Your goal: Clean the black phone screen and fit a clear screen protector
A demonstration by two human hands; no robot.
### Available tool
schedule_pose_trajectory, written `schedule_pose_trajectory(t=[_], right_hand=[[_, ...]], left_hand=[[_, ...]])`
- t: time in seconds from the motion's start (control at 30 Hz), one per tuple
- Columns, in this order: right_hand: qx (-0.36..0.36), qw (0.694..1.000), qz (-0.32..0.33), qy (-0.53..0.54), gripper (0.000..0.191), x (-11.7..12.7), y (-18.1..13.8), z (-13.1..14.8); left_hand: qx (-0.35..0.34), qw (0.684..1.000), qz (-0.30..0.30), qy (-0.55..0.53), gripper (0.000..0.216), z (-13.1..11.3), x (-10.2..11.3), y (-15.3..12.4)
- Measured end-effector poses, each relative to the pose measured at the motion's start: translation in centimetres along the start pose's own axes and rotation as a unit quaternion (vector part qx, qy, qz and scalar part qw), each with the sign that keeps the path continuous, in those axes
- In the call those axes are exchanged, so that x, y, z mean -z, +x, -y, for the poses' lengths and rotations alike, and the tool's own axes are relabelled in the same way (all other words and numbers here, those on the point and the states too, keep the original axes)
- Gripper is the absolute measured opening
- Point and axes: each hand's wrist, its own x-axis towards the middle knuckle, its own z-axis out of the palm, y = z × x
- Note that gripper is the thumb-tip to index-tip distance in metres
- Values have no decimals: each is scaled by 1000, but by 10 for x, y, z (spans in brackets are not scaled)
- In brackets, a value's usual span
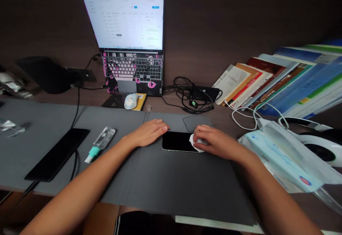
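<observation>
Near the mat's [165, 178] left edge, 1 spray bottle [101, 140] lying flat. Left hand [148, 132] flat, fingers together, steadying the phone's [176, 141] left end near the mat's far edge. Right hand [213, 143] pinching a white wipe [195, 143] against the screen. Likely risk: phone skidding off under hard rubbing; bottle possibly elbowed off.
</observation>
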Motion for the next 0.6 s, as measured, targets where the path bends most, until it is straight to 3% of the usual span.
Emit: schedule_pose_trajectory(t=[0.17, 0.3, 0.47, 0.6], right_hand=[[0, 996, 70, 60, 24, 5, -5, 0], [-1, 994, 86, 73, 24, 7, -6, 5], [16, 995, 66, 76, 28, 0, -1, 8], [33, 998, 3, 59, 30, -13, 7, 10]], left_hand=[[0, 1000, 1, -4, 74, 0, 1, 1], [3, 1000, 2, -2, 74, -2, 0, 1], [18, 1000, 8, 13, 75, -5, 0, 1], [38, 999, -3, 4, 71, -7, -1, -1]])
